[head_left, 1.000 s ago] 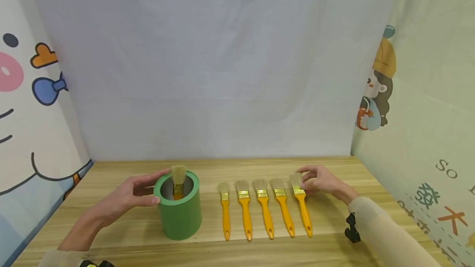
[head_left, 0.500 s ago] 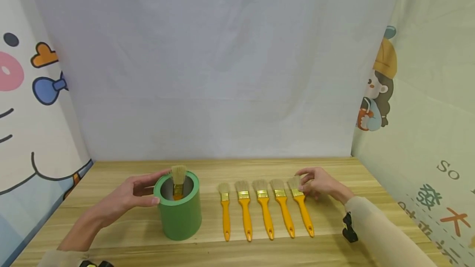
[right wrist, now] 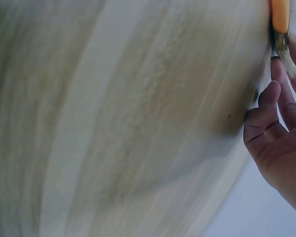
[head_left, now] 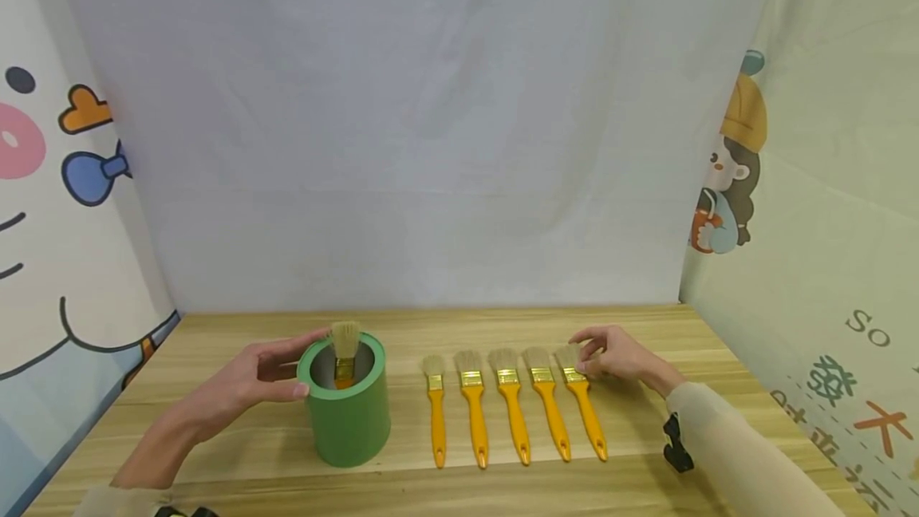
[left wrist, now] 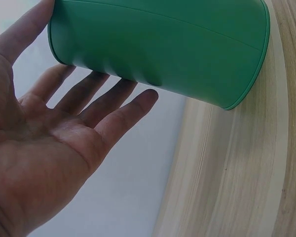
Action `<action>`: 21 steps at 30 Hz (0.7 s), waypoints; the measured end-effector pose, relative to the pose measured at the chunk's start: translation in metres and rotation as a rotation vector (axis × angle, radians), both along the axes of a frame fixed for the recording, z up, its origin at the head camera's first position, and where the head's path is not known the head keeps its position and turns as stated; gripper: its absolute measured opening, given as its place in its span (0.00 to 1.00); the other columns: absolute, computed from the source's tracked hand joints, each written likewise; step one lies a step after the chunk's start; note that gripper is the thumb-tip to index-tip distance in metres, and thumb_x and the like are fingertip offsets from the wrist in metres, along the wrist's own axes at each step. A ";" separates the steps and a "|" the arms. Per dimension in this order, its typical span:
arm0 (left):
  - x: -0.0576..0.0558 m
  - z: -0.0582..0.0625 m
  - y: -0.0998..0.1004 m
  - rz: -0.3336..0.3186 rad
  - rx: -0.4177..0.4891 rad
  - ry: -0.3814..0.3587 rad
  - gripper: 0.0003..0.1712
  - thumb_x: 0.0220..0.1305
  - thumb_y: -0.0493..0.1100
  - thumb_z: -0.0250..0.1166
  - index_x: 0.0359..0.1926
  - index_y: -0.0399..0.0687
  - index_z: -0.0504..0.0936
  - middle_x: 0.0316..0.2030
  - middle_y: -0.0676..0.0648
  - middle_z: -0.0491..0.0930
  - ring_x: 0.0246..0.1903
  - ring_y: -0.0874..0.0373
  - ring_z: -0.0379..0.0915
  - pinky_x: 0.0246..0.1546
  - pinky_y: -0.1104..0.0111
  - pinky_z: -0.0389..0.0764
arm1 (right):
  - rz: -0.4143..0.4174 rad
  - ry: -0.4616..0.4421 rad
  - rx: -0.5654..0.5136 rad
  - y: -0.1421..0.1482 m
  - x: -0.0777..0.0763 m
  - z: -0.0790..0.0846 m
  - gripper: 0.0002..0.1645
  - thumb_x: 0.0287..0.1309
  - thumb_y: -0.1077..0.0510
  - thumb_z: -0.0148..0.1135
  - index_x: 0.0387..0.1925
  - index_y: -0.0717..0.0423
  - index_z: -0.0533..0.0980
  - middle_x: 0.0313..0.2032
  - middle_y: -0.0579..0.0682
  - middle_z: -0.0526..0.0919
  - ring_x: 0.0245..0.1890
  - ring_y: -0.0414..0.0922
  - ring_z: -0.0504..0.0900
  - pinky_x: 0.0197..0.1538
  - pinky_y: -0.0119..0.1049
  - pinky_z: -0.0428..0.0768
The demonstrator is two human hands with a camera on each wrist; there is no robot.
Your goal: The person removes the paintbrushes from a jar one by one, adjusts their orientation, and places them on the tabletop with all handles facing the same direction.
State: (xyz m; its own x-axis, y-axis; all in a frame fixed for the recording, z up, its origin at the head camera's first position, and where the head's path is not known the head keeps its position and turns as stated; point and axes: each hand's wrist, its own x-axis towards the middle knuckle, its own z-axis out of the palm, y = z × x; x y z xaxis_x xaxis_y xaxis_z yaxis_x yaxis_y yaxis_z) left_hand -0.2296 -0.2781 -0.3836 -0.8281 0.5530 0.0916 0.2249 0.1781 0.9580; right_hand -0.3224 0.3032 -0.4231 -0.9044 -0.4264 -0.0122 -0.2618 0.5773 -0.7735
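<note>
A green can (head_left: 350, 425) stands upright on the wooden table, left of middle, with a bristle-up paintbrush (head_left: 345, 344) inside; its lower handle is hidden by the can. My left hand (head_left: 233, 385) rests against the can's left side, thumb and forefinger at the rim. In the left wrist view, straight, spread fingers (left wrist: 126, 116) touch the wall. To the can's right lies a row of several orange-handled paintbrushes, bristles away from me. At the row's right end, my right hand (head_left: 613, 353) pinches the last paintbrush (head_left: 589, 413) by its bristle end, the brush still lying along the table.
The narrowest paintbrush (head_left: 437, 421) lies nearest the can, with wider ones (head_left: 477, 425) beside it. A pale grey cloth (head_left: 431, 142) hangs behind the table (head_left: 402, 493). Printed cloths stand at left (head_left: 72, 262) and right (head_left: 811, 262).
The rightmost paintbrush's bristle end has shifted slightly left with my right hand, and its handle end slightly right, so it slants more. My left hand and the can have stayed put.
</note>
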 end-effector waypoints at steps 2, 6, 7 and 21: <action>0.000 0.000 0.000 0.003 0.000 -0.004 0.41 0.74 0.36 0.64 0.82 0.44 0.60 0.79 0.33 0.56 0.73 0.27 0.58 0.58 0.61 0.79 | 0.012 -0.001 -0.008 0.000 0.000 0.000 0.29 0.63 0.66 0.72 0.62 0.75 0.75 0.41 0.59 0.86 0.34 0.49 0.82 0.31 0.39 0.77; 0.001 0.001 0.000 0.005 -0.002 -0.007 0.41 0.74 0.36 0.64 0.82 0.43 0.60 0.79 0.33 0.56 0.73 0.27 0.59 0.58 0.61 0.79 | 0.020 -0.008 -0.018 -0.001 0.002 0.001 0.29 0.63 0.67 0.72 0.62 0.77 0.75 0.41 0.59 0.86 0.33 0.49 0.82 0.32 0.39 0.78; 0.001 0.001 0.000 0.004 -0.001 -0.008 0.41 0.74 0.36 0.64 0.82 0.43 0.60 0.79 0.33 0.56 0.73 0.28 0.59 0.58 0.61 0.79 | 0.021 -0.009 -0.017 -0.001 0.002 0.001 0.29 0.63 0.67 0.72 0.62 0.77 0.75 0.41 0.59 0.86 0.33 0.49 0.82 0.32 0.39 0.78; 0.002 0.002 0.001 0.001 0.012 -0.020 0.41 0.74 0.36 0.64 0.83 0.42 0.59 0.79 0.32 0.55 0.73 0.29 0.59 0.58 0.61 0.79 | 0.019 -0.008 -0.021 -0.001 0.005 0.004 0.29 0.63 0.67 0.72 0.62 0.77 0.74 0.40 0.58 0.85 0.35 0.49 0.82 0.33 0.37 0.79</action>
State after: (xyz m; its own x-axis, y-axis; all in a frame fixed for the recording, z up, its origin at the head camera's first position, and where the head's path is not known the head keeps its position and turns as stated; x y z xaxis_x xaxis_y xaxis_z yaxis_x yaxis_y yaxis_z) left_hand -0.2279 -0.2770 -0.3811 -0.8303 0.5512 0.0818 0.2059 0.1671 0.9642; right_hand -0.3174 0.3018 -0.4195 -0.8959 -0.4442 -0.0097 -0.2668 0.5554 -0.7876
